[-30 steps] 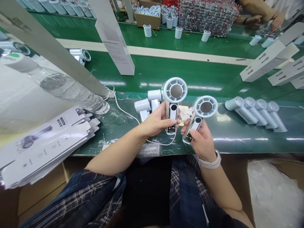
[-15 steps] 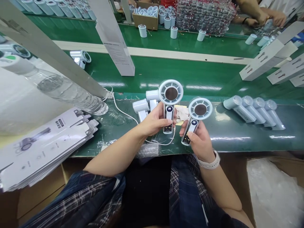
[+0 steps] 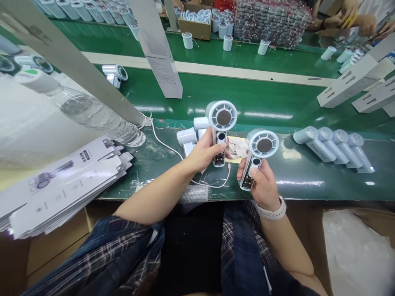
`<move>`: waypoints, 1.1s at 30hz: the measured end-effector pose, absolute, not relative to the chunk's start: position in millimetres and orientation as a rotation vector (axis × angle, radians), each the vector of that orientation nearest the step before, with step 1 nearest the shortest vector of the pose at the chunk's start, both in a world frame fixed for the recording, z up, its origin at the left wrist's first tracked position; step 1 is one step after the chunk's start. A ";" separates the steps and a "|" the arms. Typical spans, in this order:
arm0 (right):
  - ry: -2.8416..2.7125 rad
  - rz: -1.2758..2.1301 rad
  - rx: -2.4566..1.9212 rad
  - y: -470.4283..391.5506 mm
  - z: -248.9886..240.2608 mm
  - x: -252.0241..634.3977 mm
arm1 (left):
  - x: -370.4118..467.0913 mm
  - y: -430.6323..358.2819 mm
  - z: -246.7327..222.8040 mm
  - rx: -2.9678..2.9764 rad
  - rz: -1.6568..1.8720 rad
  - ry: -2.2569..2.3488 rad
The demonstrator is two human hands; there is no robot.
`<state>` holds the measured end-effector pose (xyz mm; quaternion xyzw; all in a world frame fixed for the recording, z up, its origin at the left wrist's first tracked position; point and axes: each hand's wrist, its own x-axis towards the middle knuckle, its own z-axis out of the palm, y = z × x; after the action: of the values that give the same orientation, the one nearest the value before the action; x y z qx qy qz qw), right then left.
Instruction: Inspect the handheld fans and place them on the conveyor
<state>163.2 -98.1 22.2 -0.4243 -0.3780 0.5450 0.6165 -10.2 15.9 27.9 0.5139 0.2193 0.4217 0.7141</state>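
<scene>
Left fingers (image 3: 217,149) clasp one fan (image 3: 222,125), right fingers (image 3: 258,176) another fan (image 3: 264,145) | displays (image 3: 221,136) gone from "20" to dark | likely switched off

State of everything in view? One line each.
Left fan, held, display dark, circuit board visible
Right fan, held, display dark, circuit board visible
White cable, plug end free
Bottle, capped
Carton stack, folded flat
Cardboard box, open, holding rings
Fan row, bagged

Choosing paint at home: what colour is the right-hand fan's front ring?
Pale blue; the head view shows the ring best.
</scene>
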 end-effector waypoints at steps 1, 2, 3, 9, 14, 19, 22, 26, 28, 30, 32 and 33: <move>-0.849 1.261 -0.979 -98.1 22.4 162.8 | -9.8 16.0 27.3 1.132 0.921 0.495; -0.833 1.271 -0.977 -98.3 22.6 162.4 | -9.7 15.9 26.9 1.135 0.907 0.500; -0.821 1.280 -0.973 -98.6 22.8 162.1 | -9.7 15.7 26.4 1.146 0.898 0.505; -0.766 1.288 -0.974 -99.7 24.1 161.6 | -8.7 14.0 23.2 1.222 0.877 0.584; -0.722 1.259 -1.008 -96.9 22.7 161.5 | -8.5 14.9 25.2 1.299 0.866 0.733; -0.797 1.209 -1.033 -95.6 25.6 161.6 | -6.3 19.3 17.0 1.434 0.914 0.864; -0.770 1.198 -1.026 -96.6 30.7 163.7 | -7.1 18.0 22.6 1.451 0.948 0.884; -0.743 1.204 -1.005 -101.8 35.1 171.4 | -20.4 -1.4 59.1 1.483 0.956 0.678; -0.737 1.214 -0.960 -104.8 34.5 176.0 | -28.7 -16.8 72.9 1.537 1.042 0.540; -0.720 1.236 -0.888 -106.6 32.6 179.4 | -32.9 -32.8 70.0 1.554 1.045 0.513; -0.711 1.263 -0.823 -107.3 30.8 181.3 | -32.1 -47.2 49.8 1.531 0.940 0.668; -0.710 1.278 -0.803 -107.6 30.5 181.7 | -30.5 -53.2 36.2 1.507 0.875 0.788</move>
<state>181.7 -107.6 30.5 -0.3567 -0.3153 0.5673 0.6719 -30.5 -53.2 36.2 0.6439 0.3364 0.3737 0.5767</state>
